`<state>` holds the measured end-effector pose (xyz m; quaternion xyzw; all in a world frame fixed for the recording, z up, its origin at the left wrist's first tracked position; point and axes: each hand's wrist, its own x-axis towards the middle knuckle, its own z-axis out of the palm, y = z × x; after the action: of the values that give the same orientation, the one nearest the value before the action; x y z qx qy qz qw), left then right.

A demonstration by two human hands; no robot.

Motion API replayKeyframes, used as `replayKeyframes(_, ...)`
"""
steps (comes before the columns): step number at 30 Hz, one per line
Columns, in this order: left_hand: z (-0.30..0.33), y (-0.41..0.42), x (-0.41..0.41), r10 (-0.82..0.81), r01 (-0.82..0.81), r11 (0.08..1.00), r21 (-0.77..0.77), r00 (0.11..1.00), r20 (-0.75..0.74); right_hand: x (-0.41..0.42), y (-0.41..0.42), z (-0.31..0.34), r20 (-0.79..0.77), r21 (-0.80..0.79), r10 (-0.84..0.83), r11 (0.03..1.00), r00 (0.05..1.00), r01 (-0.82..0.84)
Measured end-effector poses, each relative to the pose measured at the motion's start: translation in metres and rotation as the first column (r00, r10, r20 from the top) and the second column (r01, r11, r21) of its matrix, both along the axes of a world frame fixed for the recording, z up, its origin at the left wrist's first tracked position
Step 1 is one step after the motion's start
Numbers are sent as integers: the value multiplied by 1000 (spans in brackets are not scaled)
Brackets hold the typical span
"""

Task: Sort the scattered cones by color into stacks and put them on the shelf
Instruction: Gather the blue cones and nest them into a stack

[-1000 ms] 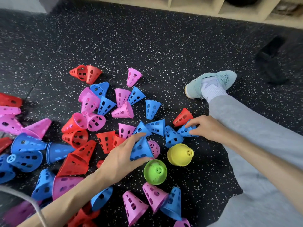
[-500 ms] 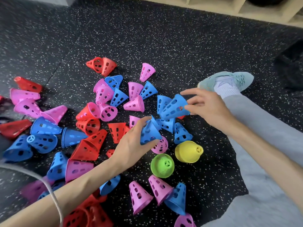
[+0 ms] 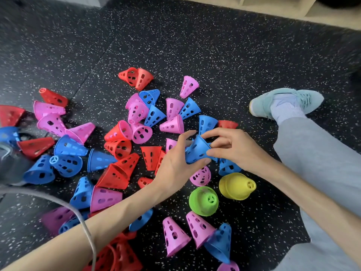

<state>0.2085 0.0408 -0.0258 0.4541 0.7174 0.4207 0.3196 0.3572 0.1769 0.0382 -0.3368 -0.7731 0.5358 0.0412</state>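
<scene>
the perforated blue plastic cones [image 3: 197, 151] in hand sit between both hands, raised above the middle of the scattered pile on the speckled black rubber floor [image 3: 195, 45]. the left hand [image 3: 175, 169] curls its thumb and fingers round the wide end; the right hand [image 3: 232, 147] pinches the narrow end with fingertips. whether this is one cone or two already nested cannot be told. the step appears to be nesting blue on blue. for a clean fit, the axes should line up before pushing, and the push should stay light so the thin walls do not jam. more loose blue cones [image 3: 208, 124] lie just behind, among pink cones [image 3: 172, 125]. the pale wooden shelf [image 3: 273, 6] stands well apart at the top edge.
</scene>
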Motion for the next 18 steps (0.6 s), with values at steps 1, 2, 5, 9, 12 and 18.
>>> replayKeyframes(1,-1,2,0,-2,2,1000,0,1000,12,0,0,-1,7,22,-6,1000,1000,6)
replayKeyframes(2,-2,4,-1,-12,12,1000,-1,1000,26,0,2,-1,13,50,-17,999,1000,17)
replayKeyframes(5,-7,9,-7,-65,66,998,-13,996,66,1,11,3,44,186,-94,979,995,84)
replayKeyframes(9,-21,13,-23,-111,109,991,-72,994,-24,8,26,5,63,286,-258,930,964,230)
replayKeyframes(12,-30,18,-27,-120,113,988,-109,991,-58,11,30,6,55,323,-361,889,931,326)
replayKeyframes(18,-45,33,-25,-191,147,972,-185,950,-248,12,31,8,105,344,-388,878,916,333)
